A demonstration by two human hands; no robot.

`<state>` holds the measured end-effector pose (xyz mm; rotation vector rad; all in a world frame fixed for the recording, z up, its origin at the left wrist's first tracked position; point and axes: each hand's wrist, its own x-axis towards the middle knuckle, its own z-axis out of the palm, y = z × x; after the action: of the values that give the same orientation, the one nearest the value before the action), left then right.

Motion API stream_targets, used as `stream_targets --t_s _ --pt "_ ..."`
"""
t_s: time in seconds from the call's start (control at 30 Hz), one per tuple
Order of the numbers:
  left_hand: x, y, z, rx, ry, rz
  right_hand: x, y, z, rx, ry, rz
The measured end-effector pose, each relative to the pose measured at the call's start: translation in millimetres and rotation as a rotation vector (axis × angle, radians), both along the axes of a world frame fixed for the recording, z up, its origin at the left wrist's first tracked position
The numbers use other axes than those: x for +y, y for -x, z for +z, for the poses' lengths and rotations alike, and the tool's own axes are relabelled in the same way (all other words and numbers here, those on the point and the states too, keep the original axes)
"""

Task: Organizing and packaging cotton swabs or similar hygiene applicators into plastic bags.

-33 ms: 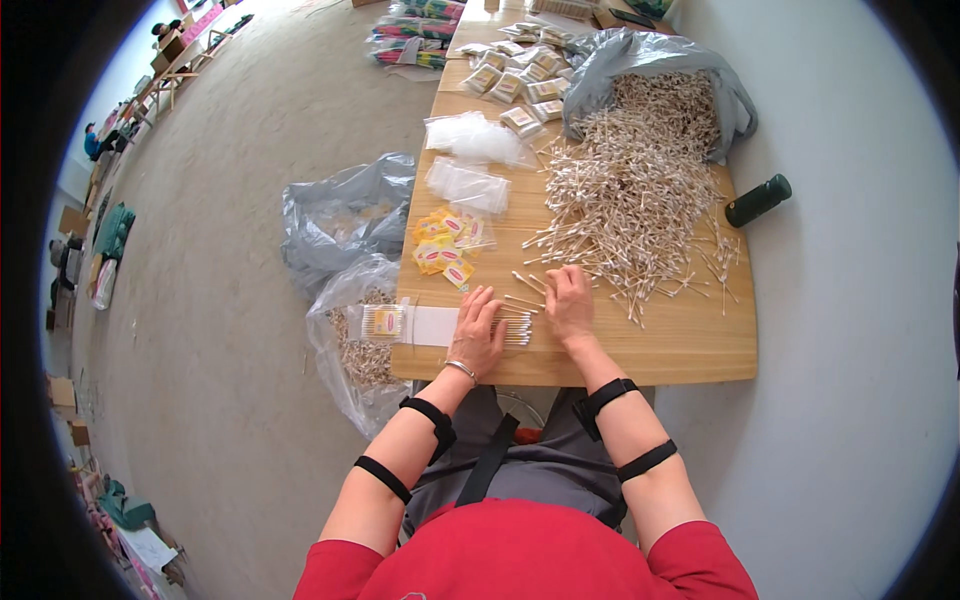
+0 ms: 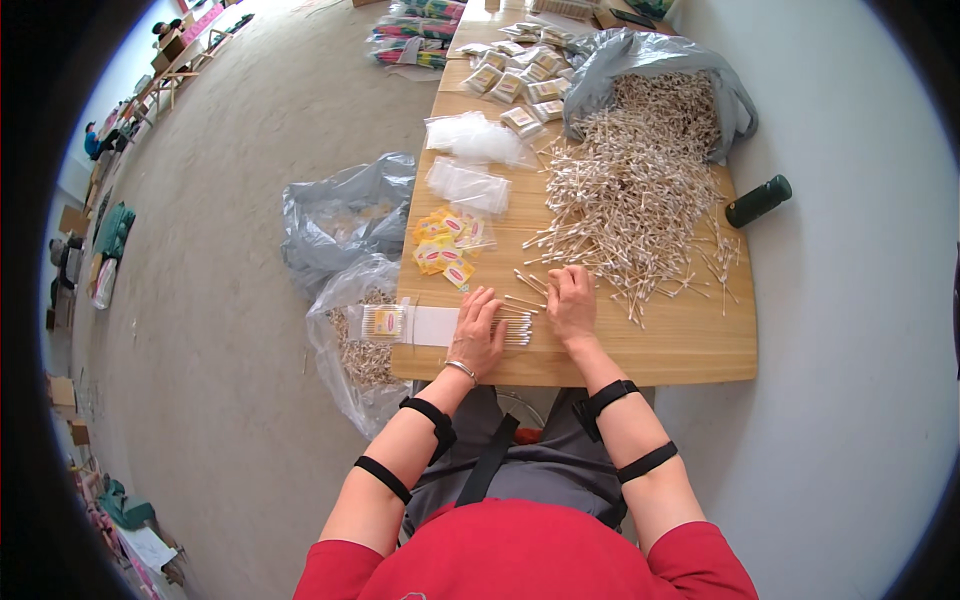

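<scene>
My left hand [image 2: 477,332] lies over a white card [image 2: 434,326] near the table's front edge, fingers stretched out across a row of cotton swabs [image 2: 518,330]. Their white tips stick out to the right of that hand. Just right of it, my right hand [image 2: 572,305] is closed, its fingers pinched at the ends of a few loose swabs [image 2: 530,283]. Left of the card is a clear packet of swabs [image 2: 383,322] with a yellow label. A large heap of swabs [image 2: 640,190] spreads beyond my right hand, spilling out of a grey plastic bag [image 2: 735,100].
Yellow labels [image 2: 440,245] and clear small bags [image 2: 468,185] lie along the table's left side. Filled packets [image 2: 520,75] are piled farther back. A dark green bottle [image 2: 758,201] is at the right edge. Plastic bags [image 2: 350,215] stand left of the table.
My right hand has shifted very slightly to the right. Otherwise nothing visibly differs.
</scene>
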<state>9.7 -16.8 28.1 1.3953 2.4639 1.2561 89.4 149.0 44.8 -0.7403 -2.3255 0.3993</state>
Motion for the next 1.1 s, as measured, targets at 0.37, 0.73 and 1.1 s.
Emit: stream_targets --t_s 0.37,0.73,1.1 --pt "-2.8 1.0 2.1 -0.121 -0.116 0.036 -42.9 -1.8 -3.5 -0.154 0.089 0.268" --pt "-3.4 9.0 -12.8 -0.737 -0.440 0.100 -43.5 -21.3 -8.7 -0.088 0.068 -0.019" --pt "-0.8 -1.2 -11.3 -0.792 -0.375 0.120 -53.3 -5.6 -13.6 -0.049 0.216 0.083"
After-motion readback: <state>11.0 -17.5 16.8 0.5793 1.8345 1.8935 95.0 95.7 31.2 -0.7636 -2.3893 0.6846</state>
